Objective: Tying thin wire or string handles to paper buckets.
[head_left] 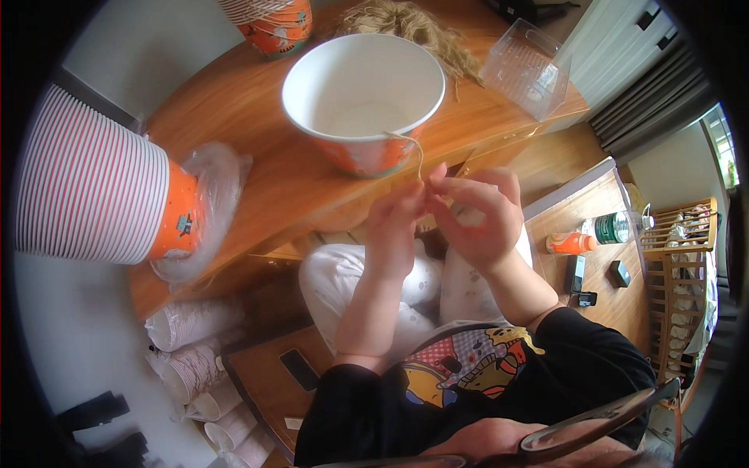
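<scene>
My left hand (395,230) and my right hand (482,217) meet just in front of the table edge, above my lap. Between their fingertips they pinch one end of a thin tan string (421,160). Its other end curves up and lies over the near rim of a large paper bucket (364,152), white inside and orange outside, which stands upright on the table. Both hands are closed, with thumbs and fingers pressed together. Behind the bucket lies a loose tangle of similar tan strands (413,31).
On the wooden table (257,156), a tall stack of nested paper buckets (101,187) lies at left in plastic wrap (207,203). Another stack (279,27) and a clear plastic box (527,66) stand farther back. Bottles (611,228) and a phone (299,369) lie lower down.
</scene>
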`<state>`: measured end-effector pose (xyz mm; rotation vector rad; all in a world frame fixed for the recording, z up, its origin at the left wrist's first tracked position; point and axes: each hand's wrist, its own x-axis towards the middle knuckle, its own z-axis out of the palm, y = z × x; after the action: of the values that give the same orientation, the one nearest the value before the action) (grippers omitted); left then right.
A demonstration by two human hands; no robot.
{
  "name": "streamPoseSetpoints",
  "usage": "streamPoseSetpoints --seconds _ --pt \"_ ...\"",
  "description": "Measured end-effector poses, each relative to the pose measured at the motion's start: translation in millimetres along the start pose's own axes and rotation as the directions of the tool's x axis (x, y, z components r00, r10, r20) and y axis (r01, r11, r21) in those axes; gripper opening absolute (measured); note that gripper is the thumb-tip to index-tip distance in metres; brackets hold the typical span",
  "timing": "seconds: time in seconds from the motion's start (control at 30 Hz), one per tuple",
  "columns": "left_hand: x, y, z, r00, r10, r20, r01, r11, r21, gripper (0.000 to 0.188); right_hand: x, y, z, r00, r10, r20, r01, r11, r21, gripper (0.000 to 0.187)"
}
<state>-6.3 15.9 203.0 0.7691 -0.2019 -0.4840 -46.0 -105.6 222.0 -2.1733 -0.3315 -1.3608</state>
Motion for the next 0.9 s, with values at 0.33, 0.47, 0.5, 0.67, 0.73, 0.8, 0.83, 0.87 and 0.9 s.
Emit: streamPoseSetpoints --seconds 0.33,0.47,0.5,0.67,0.73,0.8,0.83,0.87,0.9 --pt "0.6 -2.2 -5.8 0.984 0.143 0.111 -0.148 0.988 0.038 0.028 -3.3 1.2 -1.2 0.99 0.137 -0.012 -0.136 0.987 0.092 0.033" --pt "1.0 -0.3 -3.9 0.988 0.143 0.056 -0.144 0.989 0.017 0.022 -1.6 0.1 -2.6 0.964 0.257 0.068 -0.266 0.925 0.27 0.031" --pt "0.9 -0.9 -4.4 0.987 0.158 0.043 -0.158 0.987 0.014 0.02 -1.3 -1.1 -1.0 0.957 0.28 0.073 -0.288 0.896 0.338 0.032" --pt "3.2 -3.8 -6.0 0.962 0.271 -0.005 -0.268 0.953 0.142 0.011 -1.3 -3.4 1.5 0.955 0.289 0.069 -0.293 0.873 0.389 0.033" --pt "3.5 -4.3 -6.4 0.952 0.307 -0.007 -0.301 0.935 0.187 0.009 -4.6 -0.5 5.6 0.973 0.232 0.001 -0.211 0.881 0.424 0.038" --pt "3.6 -3.7 -6.7 0.931 0.365 -0.006 -0.353 0.904 0.24 0.008 -4.1 2.8 2.3 0.984 0.179 0.014 -0.173 0.927 0.333 0.04" --pt "3.5 -3.6 -7.9 0.931 0.364 -0.006 -0.352 0.904 0.24 0.008 -3.7 4.0 1.2 0.991 0.126 0.033 -0.13 0.962 0.239 0.043" --pt "3.4 -4.1 -9.0 0.93 0.367 -0.011 -0.35 0.896 0.274 0.007 -2.5 3.3 2.3 0.991 0.127 0.031 -0.131 0.963 0.236 0.043" --pt "3.3 -4.4 -9.4 0.929 0.37 -0.016 -0.348 0.886 0.307 0.006 -0.9 1.8 4.7 0.992 0.128 -0.01 -0.122 0.962 0.245 0.046"
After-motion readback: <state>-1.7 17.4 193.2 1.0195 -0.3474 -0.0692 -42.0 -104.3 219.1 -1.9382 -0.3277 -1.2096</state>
